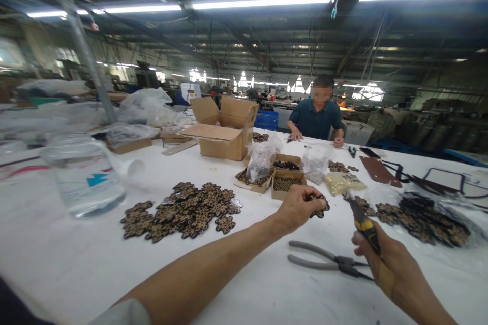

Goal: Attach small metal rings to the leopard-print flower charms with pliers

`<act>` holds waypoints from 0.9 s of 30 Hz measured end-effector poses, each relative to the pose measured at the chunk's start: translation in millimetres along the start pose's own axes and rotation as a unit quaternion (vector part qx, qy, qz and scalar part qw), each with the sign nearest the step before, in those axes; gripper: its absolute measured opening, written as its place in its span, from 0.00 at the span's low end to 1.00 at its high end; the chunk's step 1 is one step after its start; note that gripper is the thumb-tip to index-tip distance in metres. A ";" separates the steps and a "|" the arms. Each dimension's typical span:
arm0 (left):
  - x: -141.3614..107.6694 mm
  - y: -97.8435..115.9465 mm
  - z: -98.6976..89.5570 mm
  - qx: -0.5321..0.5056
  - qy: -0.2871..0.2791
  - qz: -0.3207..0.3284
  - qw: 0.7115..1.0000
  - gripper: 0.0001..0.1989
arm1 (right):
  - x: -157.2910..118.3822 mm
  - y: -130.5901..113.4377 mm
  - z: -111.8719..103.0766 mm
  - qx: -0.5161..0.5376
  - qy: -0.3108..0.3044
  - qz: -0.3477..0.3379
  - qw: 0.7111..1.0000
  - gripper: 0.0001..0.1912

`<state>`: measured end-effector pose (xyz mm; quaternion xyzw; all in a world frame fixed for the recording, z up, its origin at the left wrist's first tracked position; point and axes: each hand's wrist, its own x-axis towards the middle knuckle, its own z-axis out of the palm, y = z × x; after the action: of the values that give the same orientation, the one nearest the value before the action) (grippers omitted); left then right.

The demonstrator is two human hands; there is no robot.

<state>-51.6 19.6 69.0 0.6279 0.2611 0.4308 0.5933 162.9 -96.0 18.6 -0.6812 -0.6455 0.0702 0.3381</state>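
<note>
My left hand (299, 207) pinches a flower-shaped leopard-print patch (321, 206) above the white table. To its right, my right hand (385, 259) is wrapped round a yellow-and-black handled plier-like tool (364, 224), its metal jaws pointing up and left. Grey-handled pliers (331, 259) lie on the table between my forearms. A heap of similar patches (190, 208) spreads on the left, and one patch (225, 224) lies at its near edge. More dark patches (423, 218) are piled at the right, partly under clear plastic.
Small boxes of studs (288, 183) stand beyond my left hand, near a bag of yellowish pieces (343, 183). Behind them is an open carton (224, 134). A large water jug (84, 177) stands left. Across the table sits a person (317, 118) in a dark shirt.
</note>
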 end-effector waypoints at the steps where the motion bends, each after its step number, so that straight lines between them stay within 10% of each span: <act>1: -0.2 1.0 -0.5 0.006 -0.005 0.004 1.000 0.12 | 0.6 -0.5 0.0 0.018 -0.007 0.000 1.000 0.22; 27: -28.4 28.4 16.5 0.232 0.021 0.206 0.951 0.05 | 3.4 0.1 36.8 -0.094 0.162 -0.176 0.966 0.41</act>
<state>-56.8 -17.3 91.2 0.7790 0.2313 0.4844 0.3242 143.9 -79.1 -8.3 -0.5883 -0.6954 -0.1627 0.3794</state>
